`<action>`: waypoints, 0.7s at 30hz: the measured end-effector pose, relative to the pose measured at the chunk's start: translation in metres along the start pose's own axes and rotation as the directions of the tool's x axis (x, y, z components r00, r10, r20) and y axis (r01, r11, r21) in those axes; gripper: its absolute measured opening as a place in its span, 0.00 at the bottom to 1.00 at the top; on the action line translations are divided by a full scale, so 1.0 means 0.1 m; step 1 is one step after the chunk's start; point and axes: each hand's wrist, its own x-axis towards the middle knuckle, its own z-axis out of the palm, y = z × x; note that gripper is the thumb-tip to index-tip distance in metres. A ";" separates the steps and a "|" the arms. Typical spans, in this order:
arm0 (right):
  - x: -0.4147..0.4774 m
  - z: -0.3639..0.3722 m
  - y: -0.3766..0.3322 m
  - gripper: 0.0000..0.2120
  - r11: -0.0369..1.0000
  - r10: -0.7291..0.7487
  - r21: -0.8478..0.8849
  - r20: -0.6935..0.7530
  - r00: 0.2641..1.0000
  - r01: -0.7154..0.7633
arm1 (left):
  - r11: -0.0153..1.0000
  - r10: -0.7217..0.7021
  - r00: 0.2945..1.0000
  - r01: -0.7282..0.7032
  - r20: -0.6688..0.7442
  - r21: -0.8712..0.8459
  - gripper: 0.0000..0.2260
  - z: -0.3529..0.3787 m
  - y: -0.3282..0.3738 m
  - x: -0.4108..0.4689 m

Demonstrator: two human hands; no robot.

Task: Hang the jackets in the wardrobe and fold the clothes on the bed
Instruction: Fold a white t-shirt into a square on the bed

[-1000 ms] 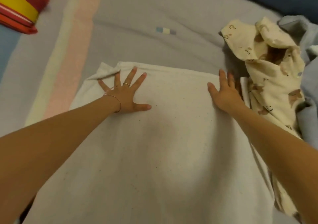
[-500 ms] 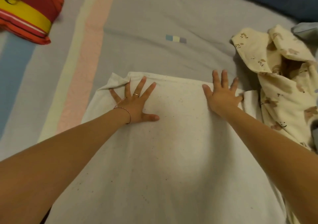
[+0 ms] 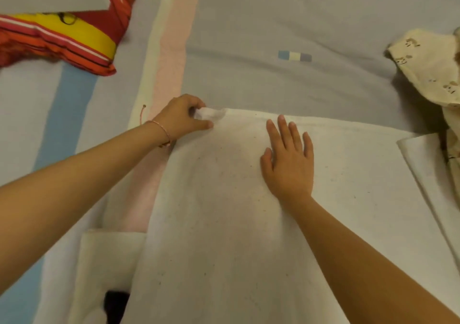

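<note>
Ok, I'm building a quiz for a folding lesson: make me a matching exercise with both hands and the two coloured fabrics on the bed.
1 left hand
2 right hand
3 cream printed garment
4 red and yellow fabric

a flat on the white cloth
b top left of view
c pinching the white cloth's far corner
d right edge of view

Pairs: 1-c, 2-a, 3-d, 4-b

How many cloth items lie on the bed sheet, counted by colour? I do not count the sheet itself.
white speckled cloth: 1
cream printed cloth: 1
red and yellow striped cloth: 1
Total: 3
</note>
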 end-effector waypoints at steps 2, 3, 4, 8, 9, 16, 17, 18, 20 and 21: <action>0.00 0.00 0.00 0.27 1.000 0.009 -0.009 0.004 1.000 -0.009 | 0.999 -0.003 0.999 0.005 0.047 -0.054 0.14 -0.01 -0.02 -0.01; 0.01 0.00 -0.01 0.27 1.000 0.013 -0.012 0.001 1.000 -0.013 | 0.996 0.013 0.998 -0.007 0.068 -0.089 0.12 -0.04 -0.01 -0.03; 0.01 0.00 -0.01 0.27 1.000 0.014 -0.009 -0.006 1.000 -0.014 | 0.990 0.026 0.996 -0.013 0.087 -0.142 0.09 -0.09 -0.01 -0.03; 0.01 0.00 -0.03 0.27 1.000 0.009 0.014 -0.017 1.000 -0.009 | 0.984 0.057 0.988 -0.031 0.145 -0.178 0.12 -0.30 -0.03 -0.01; 0.01 0.00 -0.03 0.27 1.000 0.010 0.009 -0.018 1.000 -0.010 | 0.989 0.060 0.989 -0.041 0.132 -0.144 0.12 -0.34 -0.03 -0.01; 0.03 -0.01 -0.06 0.28 1.000 0.024 0.017 -0.002 1.000 -0.024 | 0.996 0.047 0.994 -0.055 -0.102 -0.072 0.09 -0.50 -0.22 0.12; 0.04 -0.01 -0.05 0.28 1.000 0.023 0.020 -0.001 1.000 -0.023 | 0.997 0.031 0.990 -0.041 -0.141 -0.064 0.06 -0.46 -0.25 0.13; 0.04 0.00 -0.04 0.28 1.000 0.021 0.022 0.000 1.000 -0.021 | 0.997 0.010 0.985 -0.023 -0.173 -0.073 0.04 -0.39 -0.29 0.14; 0.05 0.01 -0.03 0.28 1.000 0.015 0.022 0.000 1.000 -0.015 | 0.991 -0.050 0.972 0.020 -0.231 -0.129 0.08 -0.24 -0.42 0.16; 0.05 0.03 -0.03 0.27 1.000 0.015 0.019 0.002 1.000 -0.015 | 0.985 -0.091 0.961 0.048 -0.261 -0.166 0.08 -0.15 -0.48 0.18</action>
